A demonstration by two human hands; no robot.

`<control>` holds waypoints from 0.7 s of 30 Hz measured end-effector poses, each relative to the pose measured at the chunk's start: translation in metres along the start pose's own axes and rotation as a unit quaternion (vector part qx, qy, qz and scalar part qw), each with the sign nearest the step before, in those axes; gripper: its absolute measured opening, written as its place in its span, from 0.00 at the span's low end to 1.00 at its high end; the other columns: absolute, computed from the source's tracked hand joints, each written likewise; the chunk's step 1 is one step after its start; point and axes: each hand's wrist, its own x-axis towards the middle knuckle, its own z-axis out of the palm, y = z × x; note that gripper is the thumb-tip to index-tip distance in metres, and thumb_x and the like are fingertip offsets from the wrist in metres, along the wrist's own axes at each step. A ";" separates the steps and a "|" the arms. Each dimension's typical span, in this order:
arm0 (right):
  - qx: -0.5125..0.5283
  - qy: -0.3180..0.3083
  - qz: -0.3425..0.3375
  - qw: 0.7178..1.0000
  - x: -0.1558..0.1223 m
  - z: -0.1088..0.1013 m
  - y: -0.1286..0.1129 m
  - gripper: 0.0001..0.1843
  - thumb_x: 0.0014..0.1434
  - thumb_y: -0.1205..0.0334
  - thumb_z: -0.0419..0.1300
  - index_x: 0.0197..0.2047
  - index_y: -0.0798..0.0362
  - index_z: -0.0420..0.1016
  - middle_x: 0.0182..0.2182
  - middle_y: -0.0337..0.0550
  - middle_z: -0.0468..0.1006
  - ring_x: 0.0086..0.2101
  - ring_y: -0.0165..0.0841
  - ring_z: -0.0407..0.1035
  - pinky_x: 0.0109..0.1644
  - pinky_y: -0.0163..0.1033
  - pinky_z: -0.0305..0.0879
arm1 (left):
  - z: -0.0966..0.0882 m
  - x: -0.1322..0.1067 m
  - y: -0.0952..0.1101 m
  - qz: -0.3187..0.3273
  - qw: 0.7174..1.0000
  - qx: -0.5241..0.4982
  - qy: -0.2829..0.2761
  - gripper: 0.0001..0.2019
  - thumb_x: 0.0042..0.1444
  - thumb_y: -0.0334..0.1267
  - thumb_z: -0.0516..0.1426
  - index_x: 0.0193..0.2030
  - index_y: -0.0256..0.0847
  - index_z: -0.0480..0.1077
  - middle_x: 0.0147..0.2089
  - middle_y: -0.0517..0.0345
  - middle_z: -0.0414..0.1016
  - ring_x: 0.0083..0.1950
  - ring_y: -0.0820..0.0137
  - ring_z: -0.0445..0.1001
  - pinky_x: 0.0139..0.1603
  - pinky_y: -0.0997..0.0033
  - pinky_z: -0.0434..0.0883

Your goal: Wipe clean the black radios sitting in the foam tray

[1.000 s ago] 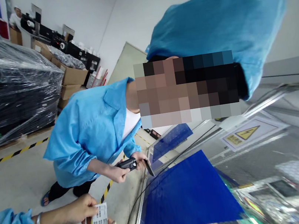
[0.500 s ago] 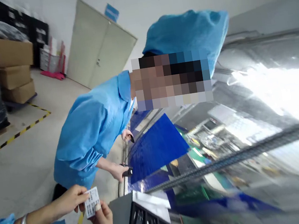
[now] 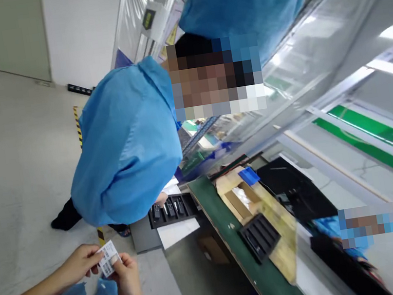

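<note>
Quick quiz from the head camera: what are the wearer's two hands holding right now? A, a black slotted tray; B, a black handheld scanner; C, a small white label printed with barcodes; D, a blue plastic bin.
C: the left hand and right hand pinch a small white label printed with barcodes between their fingertips, while the black slotted tray sits apart on the grey table.

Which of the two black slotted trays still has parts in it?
The black slotted tray beside the bent-over co-worker; the other black tray on the green belt shows empty slots.
</note>
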 end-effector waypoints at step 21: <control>0.033 0.035 0.044 0.998 -0.029 -0.268 -0.086 0.22 0.43 0.50 0.71 0.31 0.55 0.67 0.24 0.38 0.75 0.22 0.27 0.67 0.26 0.32 0.65 | 0.255 0.103 -0.013 -0.020 0.999 0.022 -0.023 0.34 0.41 0.71 0.57 0.32 0.35 0.71 0.25 0.54 0.74 0.23 0.68 0.71 0.20 0.74 0.61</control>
